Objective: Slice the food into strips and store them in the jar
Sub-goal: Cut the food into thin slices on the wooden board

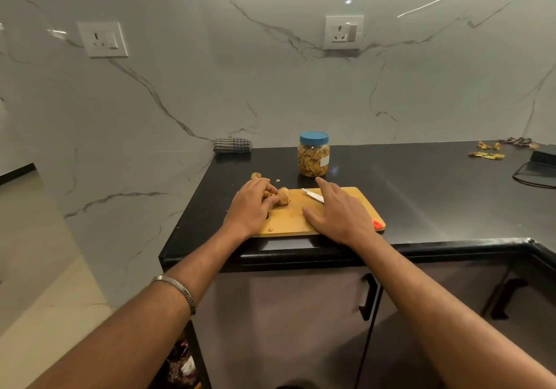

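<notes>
left hand [251, 206]: curled round the food [282, 196] at the board's far left corner.
right hand [337, 211]: released, fingers straight, laid flat over the knife [313, 195]; only the blade tip is seen on the left of the fingers.
food: knobbly tan piece, kept on the board [288, 218].
board: wooden, at the near edge of the black surface [421, 196].
jar [313, 154]: blue lid on, filled with yellow strips, stood just beyond the board.
scraps [486, 155]: peel bits scattered far right on the surface.
cloth [232, 145]: checked, folded, placed far left against the wall.
</notes>
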